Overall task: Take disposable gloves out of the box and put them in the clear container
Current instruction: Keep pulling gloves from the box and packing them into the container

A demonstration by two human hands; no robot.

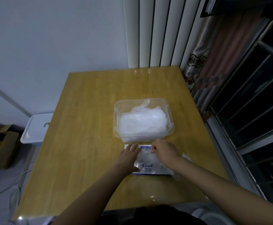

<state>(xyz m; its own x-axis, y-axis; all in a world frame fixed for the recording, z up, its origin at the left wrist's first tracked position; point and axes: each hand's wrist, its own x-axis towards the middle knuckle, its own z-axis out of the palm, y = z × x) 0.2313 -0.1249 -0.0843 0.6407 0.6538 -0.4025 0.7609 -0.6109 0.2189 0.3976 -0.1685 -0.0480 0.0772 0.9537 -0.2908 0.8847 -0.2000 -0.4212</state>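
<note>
- The table (83, 127) across the middle of the frame is showing honey-yellow wood grain in long straight bands.
- The clear container (116, 120) at centre is looking colourless and see-through, and the gloves (142, 122) heaped in it are showing a milky, translucent white.
- The box (148, 169) at lower centre is showing white with blue lettering and a blue line along its near edge.
- The wall (51, 38) at upper left is showing plain pale blue-grey.
- The vertical slats (158, 30) at top centre are alternating white and near-black stripes.
- The curtain (213, 62) at upper right is showing dusty pink and grey stripes with dark outlined flowers.
- The lidded bin (35, 127) at the left is showing white.
- The cardboard boxes (7, 148) at the far left are showing brown.
</note>
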